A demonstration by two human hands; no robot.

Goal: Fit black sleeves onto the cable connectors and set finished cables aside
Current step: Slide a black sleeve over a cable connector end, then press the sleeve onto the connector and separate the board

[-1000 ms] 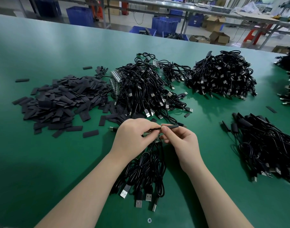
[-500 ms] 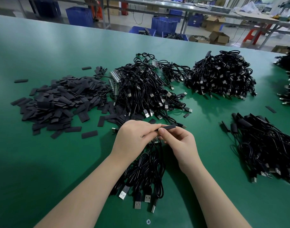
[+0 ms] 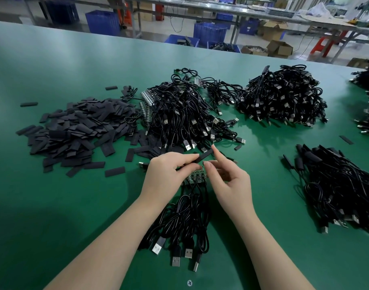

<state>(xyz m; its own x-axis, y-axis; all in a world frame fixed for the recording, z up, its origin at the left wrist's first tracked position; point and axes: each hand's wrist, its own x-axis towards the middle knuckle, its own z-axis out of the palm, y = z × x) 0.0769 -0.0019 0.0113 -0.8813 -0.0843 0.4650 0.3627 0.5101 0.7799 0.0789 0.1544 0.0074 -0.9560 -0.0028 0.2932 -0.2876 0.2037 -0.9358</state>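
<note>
No brand, label or legible writing shows on any item; the only mark is a small round cross-headed fitting point(image 3: 189, 282) set in the green counter point(image 3: 53, 206) near its front edge.

The left hand point(image 3: 169, 174) pinches a black sleeve point(image 3: 201, 157) between thumb and fingertips. The sleeve points up and to the right, its free end clear of the hand. The right hand point(image 3: 229, 185) is loosely open — the index finger extends and its tip touches the sleeve's far end; the remaining fingers curl slackly and grip nothing. Directly under both hands lies a bundle of cables point(image 3: 185, 222), with green connector boards at the hands and USB plugs fanned toward the front edge.

The loose sleeve pile point(image 3: 74, 130) lies to the left, the unfinished cable heap point(image 3: 185, 118) straight ahead, another heap point(image 3: 282, 97) beyond it to the right, and a sleeved cable pile point(image 3: 342, 185) at the right. Bare counter remains at front left and between the right forearm and the right pile.
</note>
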